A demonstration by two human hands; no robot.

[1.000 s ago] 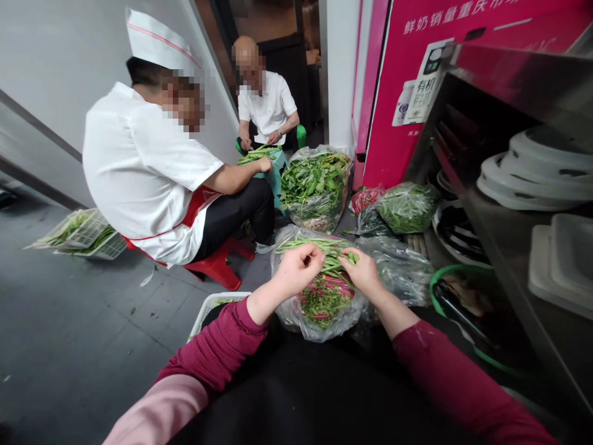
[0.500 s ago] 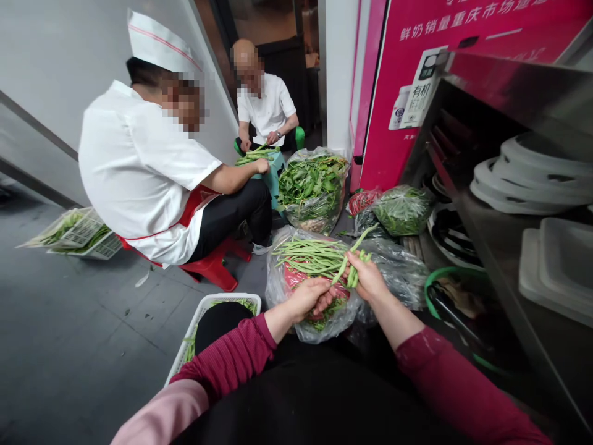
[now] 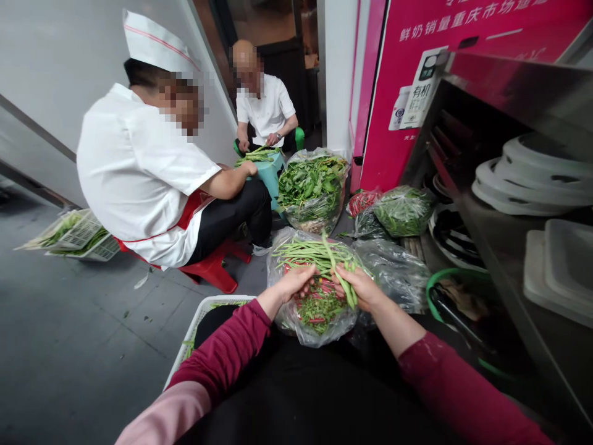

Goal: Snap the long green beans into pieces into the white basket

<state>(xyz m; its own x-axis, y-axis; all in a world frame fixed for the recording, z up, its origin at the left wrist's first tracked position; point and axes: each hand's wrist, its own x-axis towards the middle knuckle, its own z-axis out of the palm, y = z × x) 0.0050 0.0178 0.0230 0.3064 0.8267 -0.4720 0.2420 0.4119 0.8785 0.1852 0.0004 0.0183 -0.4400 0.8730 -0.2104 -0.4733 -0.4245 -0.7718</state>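
Several long green beans point(image 3: 345, 285) are gripped in my right hand point(image 3: 364, 289), their ends sticking out past the fingers. Beside it, a small gap away, my left hand point(image 3: 296, 282) has its fingers curled together; anything between them is too small to make out. Both hands are over a clear plastic bag point(image 3: 317, 339) with red on it. At the bag's far side lies a heap of long green beans point(image 3: 310, 252). Nearer to me, small green scraps point(image 3: 322, 312) rest on it.
A white basket point(image 3: 178, 364) with beans stands by my left leg. Leafy greens point(image 3: 312, 185) fill a bag ahead. Two people in white shirts sit at a blue stool point(image 3: 271, 176) with beans. A metal shelf point(image 3: 500, 259) holding white lids borders the right.
My hands have drawn apart from the bean they both held. My left hand has moved left and up, uncovering the scraps; the beans in my right hand have tilted the other way.
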